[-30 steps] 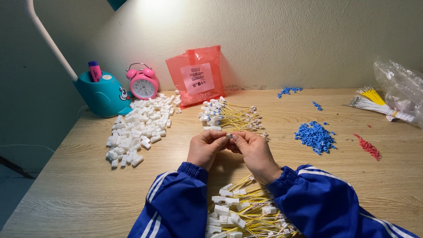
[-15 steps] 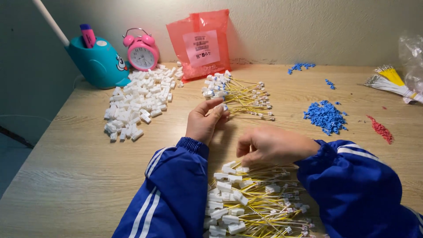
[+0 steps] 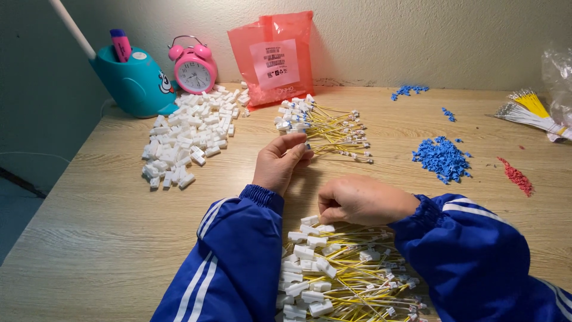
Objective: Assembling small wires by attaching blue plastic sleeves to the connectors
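- Left hand (image 3: 280, 164) raised a little off the wooden table (image 3: 107, 238), fingers curled narrow, tips pinching one yellow wire (image 3: 310, 146) at the near edge of the far bundle of yellow wires with white and blue end pieces (image 3: 325, 128).
- Right hand (image 3: 357, 200) lying low just behind the near heap of yellow wires with white connectors (image 3: 339, 274), fingers bent under; fingertips touching a white connector (image 3: 311, 220) at the top of that heap; cannot tell whether gripped or merely touched.
- Both forearms in blue sleeves with white stripes (image 3: 232, 268).
- Loose pile of white plastic housings (image 3: 187, 140) to the left, well apart from both hands.
- Pile of small blue pieces (image 3: 441, 158) to the right of the far bundle; thin streak of red pieces (image 3: 517, 177) beyond it.
- Along the back wall: teal pen holder (image 3: 134, 83), pink alarm clock (image 3: 193, 68), pink plastic bag (image 3: 274, 56).
- At far right edge: bundle of yellow and white wires (image 3: 527, 110).
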